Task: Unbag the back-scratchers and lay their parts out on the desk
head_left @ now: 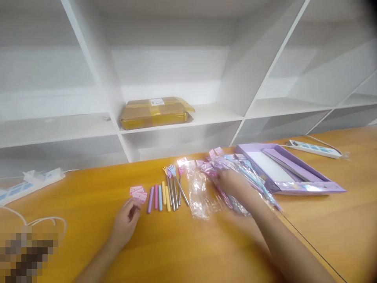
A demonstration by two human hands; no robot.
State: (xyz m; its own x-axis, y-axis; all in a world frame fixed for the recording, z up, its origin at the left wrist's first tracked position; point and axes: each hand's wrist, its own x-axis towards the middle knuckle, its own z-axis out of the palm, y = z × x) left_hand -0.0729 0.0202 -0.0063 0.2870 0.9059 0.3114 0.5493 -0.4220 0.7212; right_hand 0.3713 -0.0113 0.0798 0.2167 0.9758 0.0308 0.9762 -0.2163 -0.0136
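My left hand is curled, its fingertips at the lower edge of small pink cards; whether it pinches one is hidden. To its right stands a row of coloured handle tubes, with a purple tube at the near end and a yellow tube at the other. Beside them lie several metal back scratchers with hand-shaped heads. An empty-looking clear plastic bag lies flat between these and my right hand. That hand's fingers close over a pink bagged back scratcher in the pile.
A lilac box sits right of the pile of bagged items. Power strips lie at the far right and left edge. A taped carton rests on the white shelf behind. A thin dark line runs across the table.
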